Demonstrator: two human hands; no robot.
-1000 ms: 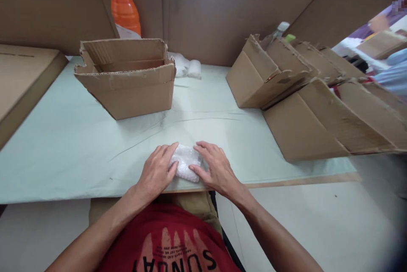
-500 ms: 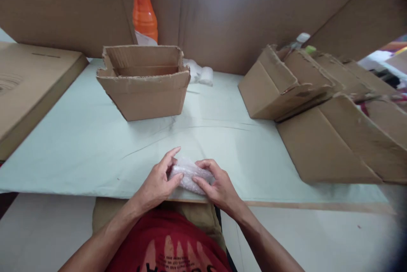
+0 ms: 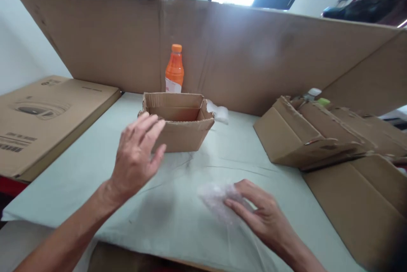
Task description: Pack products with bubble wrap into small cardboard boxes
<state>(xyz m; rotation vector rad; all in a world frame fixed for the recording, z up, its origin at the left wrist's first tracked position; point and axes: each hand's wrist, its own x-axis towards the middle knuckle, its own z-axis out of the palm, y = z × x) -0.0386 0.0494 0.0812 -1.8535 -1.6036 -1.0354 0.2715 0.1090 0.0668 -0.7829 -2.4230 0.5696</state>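
My right hand (image 3: 259, 210) grips a piece of clear bubble wrap (image 3: 222, 200) between thumb and fingers, above the front part of the table. The wrap looks blurred, and whether anything is inside it I cannot tell. My left hand (image 3: 136, 153) is raised with its fingers apart and holds nothing. It hovers in front of the left corner of an open cardboard box (image 3: 182, 136), hiding part of its front wall. What lies at the bottom of that box is not visible.
Behind the box stands an orange bottle (image 3: 174, 68), beside small white rolls (image 3: 221, 114). More open cardboard boxes (image 3: 282, 136) fill the right side, one holding a white-capped bottle (image 3: 312, 94). A flat carton (image 3: 63, 115) lies left. A tall cardboard panel (image 3: 241, 60) walls off the back.
My left hand has let go of the bubble wrap and moved up toward the box. My right hand has carried the wrap to the right. The camera view has tilted upward.
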